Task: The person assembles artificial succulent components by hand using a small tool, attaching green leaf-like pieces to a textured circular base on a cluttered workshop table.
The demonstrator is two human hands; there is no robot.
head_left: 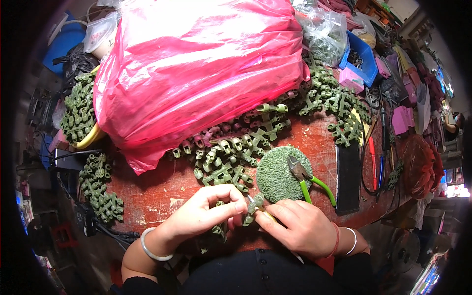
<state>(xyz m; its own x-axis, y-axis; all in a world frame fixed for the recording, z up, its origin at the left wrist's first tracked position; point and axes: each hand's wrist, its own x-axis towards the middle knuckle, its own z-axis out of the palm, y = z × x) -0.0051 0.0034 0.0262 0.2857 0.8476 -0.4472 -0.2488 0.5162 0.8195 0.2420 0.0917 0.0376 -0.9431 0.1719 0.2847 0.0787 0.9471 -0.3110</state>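
My left hand [209, 212] is closed, thumb and fingertips pinching a small green moulded piece [251, 212] near the front of the red table. A thin pen-like tool [269, 216] with a yellowish shaft is gripped in my right hand [297, 227], its back end poking out below the palm. The tool's pale tip seems to reach the piece, though the fingers partly cover the contact. Under my left hand hangs another green branched cluster [219, 230], half hidden. Just beyond my right hand, side cutters [298, 169] with green handles rest on a round green textured pad [276, 184].
A large pink plastic bag [206, 64] covers the back, with green branched pieces [223, 169] heaped along its front. More green clusters [101, 189] lie at the left. A black flat box [347, 179], cables and a blue bin [361, 56] stand to the right.
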